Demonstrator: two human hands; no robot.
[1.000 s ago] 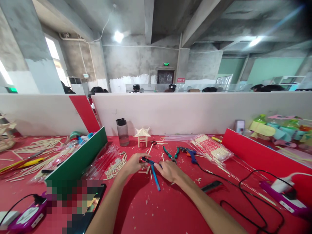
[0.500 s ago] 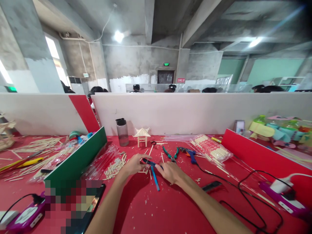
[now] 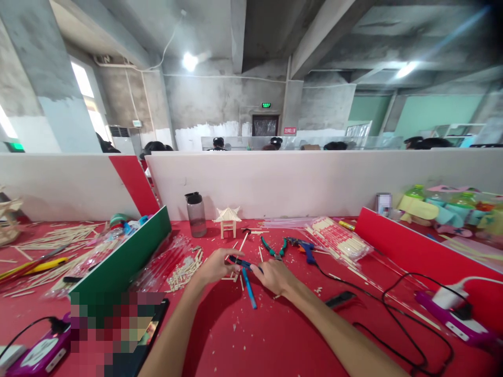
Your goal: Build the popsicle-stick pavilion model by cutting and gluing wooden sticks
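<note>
In the middle of the red table, my right hand [image 3: 275, 275] is closed around the near end of a slim dark blue utility knife [image 3: 240, 262]. Its far end reaches the curled fingers of my left hand [image 3: 214, 266]. Those fingertips are pinched together, but what lies between them is too small to tell. Just below them lie pale wooden sticks [image 3: 228, 278]. A flat blue strip [image 3: 249, 290] rests on the table between my hands. Beyond stands a small pavilion [image 3: 228, 222] made of sticks, upright with a pointed roof.
Green-handled pliers [image 3: 277, 255] and a blue glue gun [image 3: 309, 254] lie right of centre. A water bottle [image 3: 195, 214] stands behind my left hand, near cut stick pieces [image 3: 184, 275]. Bagged sticks [image 3: 340, 241], a black cable [image 3: 387, 301] and a red divider [image 3: 412, 251] are at right.
Both hands keep nearly the same position on the dark blue utility knife. The whole view has shifted very slightly; nothing has been picked up or put down.
</note>
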